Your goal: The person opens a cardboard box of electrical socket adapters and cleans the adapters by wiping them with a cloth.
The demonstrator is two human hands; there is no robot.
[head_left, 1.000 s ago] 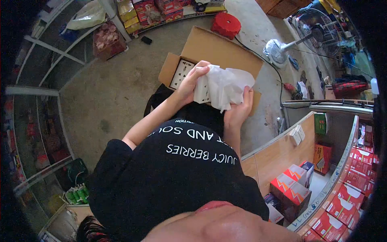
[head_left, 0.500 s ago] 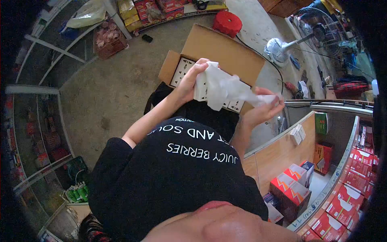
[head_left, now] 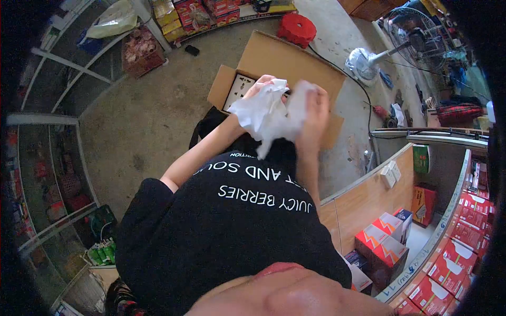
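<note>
My left hand (head_left: 258,87) is closed around a white socket strip (head_left: 279,83), of which little more than one end shows. A crumpled white cloth (head_left: 263,113) drapes over the strip and hangs down in front of my shirt. My right hand (head_left: 317,108) is blurred by motion, with its fingers bent around a bunched part of that cloth. Both hands are above an open cardboard box (head_left: 295,60), where another white socket panel (head_left: 240,87) lies at the left end. The rest of the box's contents is hidden behind my hands and the cloth.
A red round object (head_left: 297,30) lies on the floor past the box. To the right stand a fan (head_left: 363,63) and a wooden counter side (head_left: 342,210) with boxes (head_left: 382,239) behind it. Glass shelving (head_left: 47,158) lines the left. A black cable (head_left: 348,76) crosses the floor.
My right hand has swung left and toward my left hand, bringing the cloth with it. The cloth now bunches over the socket strip, hiding most of it. My left hand stays nearly still.
</note>
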